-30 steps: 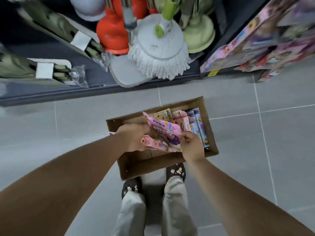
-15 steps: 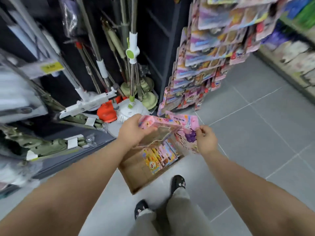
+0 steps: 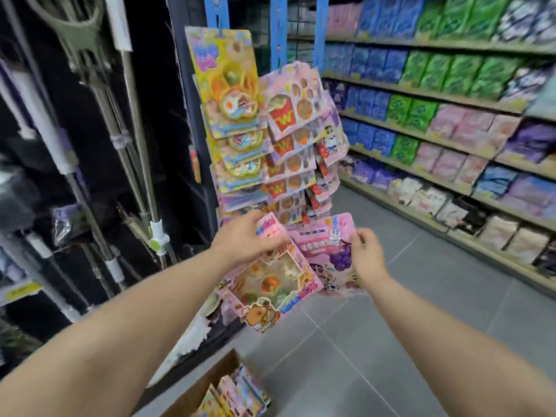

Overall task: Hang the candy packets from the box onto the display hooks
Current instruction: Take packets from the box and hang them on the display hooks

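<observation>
Both hands are up in front of the rack (image 3: pixel 272 136), just below its lowest hanging packets.

Left hand (image 3: pixel 243 240) grips the top of a pink window packet (image 3: pixel 270 285), fingers curled over its front. The packet hangs tilted, bottom corner swung toward the rack's lower left.

Right hand (image 3: pixel 365 254) pinches the right edge of a pink grape packet (image 3: pixel 326 251), held flat and facing the camera. It sits just right of the window packet and partly behind it, so the two overlap.

Can't tell whether either packet touches the rack's stock. The window packet's top edge is very close to the lowest row. The hooks are hidden behind the hanging packets.

The rack is full: a yellow column on its left, pink "W" fries cards in the middle, more pink cards on its right.

Box (image 3: pixel 210 382) sits open on the floor (image 3: pixel 361 356) below the rack, with more packets (image 3: pixel 240 392) standing in it. Poles (image 3: pixel 126 139) are left of the rack, blurred. Shelves (image 3: pixel 436 121) of bagged goods are right of the rack.
</observation>
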